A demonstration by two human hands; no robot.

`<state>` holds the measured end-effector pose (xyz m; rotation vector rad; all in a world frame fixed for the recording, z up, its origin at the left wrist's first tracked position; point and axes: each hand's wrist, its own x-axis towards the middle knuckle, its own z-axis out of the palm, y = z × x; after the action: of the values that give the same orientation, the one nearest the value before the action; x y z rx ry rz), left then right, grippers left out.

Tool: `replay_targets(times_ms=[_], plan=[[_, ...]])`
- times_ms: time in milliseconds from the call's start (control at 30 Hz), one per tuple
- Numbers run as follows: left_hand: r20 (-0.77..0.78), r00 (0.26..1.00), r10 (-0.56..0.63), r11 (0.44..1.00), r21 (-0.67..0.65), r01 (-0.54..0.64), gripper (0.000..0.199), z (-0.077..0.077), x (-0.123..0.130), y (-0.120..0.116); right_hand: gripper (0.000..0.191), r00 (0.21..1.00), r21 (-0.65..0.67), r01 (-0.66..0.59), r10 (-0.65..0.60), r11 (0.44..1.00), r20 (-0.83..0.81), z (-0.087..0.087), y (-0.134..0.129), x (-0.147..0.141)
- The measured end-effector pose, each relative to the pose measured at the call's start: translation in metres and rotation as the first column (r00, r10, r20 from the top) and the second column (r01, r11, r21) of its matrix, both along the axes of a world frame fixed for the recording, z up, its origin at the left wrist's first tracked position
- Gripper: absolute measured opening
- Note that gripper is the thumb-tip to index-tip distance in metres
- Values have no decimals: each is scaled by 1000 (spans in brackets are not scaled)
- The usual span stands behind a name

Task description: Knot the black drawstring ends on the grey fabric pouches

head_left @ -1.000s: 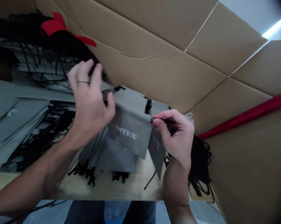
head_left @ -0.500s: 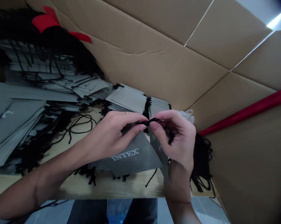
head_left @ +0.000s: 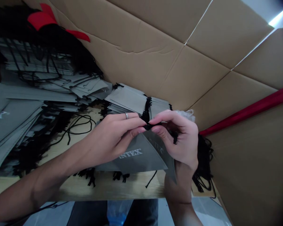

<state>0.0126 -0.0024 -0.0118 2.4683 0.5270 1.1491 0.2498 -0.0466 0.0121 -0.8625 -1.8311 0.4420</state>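
Lowered from its raised, spread pose a second ago, the left hand (head_left: 117, 136) now sits just beside the right hand (head_left: 185, 138), both clamped on a black cord (head_left: 149, 126). Below them, over the tabletop (head_left: 132, 190), slants the INTEX pouch (head_left: 147, 158), print facing the camera and tilting slightly up rightward, one corner pointing down and right; the left hand hides too much to tell its long axis.

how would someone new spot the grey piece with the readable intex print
Start at the cardboard wall and come down to the pale tabletop. There the left hand and right hand nearly meet, and below the left fingertips shows a flat grey INTEX piece. Its white lettering is readable, while the neighbouring piece, by the right wrist, has its lettering partly hidden.
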Motion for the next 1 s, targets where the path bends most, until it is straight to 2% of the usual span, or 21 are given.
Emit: replay_targets(times_ms=[133,267,333,433,500,633,767,1000], plan=[[135,991,17,1000,-28,-13,19,-3,5,-1,8,999,28,47,-47,998,6,-1,1,-2],[324,946,31,985,-172,27,21,-5,11,-4,7,994,48,96,-98,994,44,-3,0,-2],[367,930,36,977,-210,45,20,-5,13,-7,7,988,60,151,-153,987,30,-5,-1,-5],[427,898,103,968,-249,7,14,-3,15,-9,20,963,138,269,-263,953,-60,-6,-7,-12],[449,883,137,965,-262,-16,12,-3,14,-9,19,955,185,297,-295,937,-38,-7,-10,-15],[422,898,125,972,-234,-25,12,-2,9,-9,16,956,197,234,-262,952,132,-6,-14,-16],[334,937,98,986,-160,-46,12,4,2,-7,15,962,176,218,-242,960,127,-5,-14,-15],[214,977,-2,1000,-10,4,13,7,-7,5,18,981,20,162,-163,987,107,0,-15,-15]])
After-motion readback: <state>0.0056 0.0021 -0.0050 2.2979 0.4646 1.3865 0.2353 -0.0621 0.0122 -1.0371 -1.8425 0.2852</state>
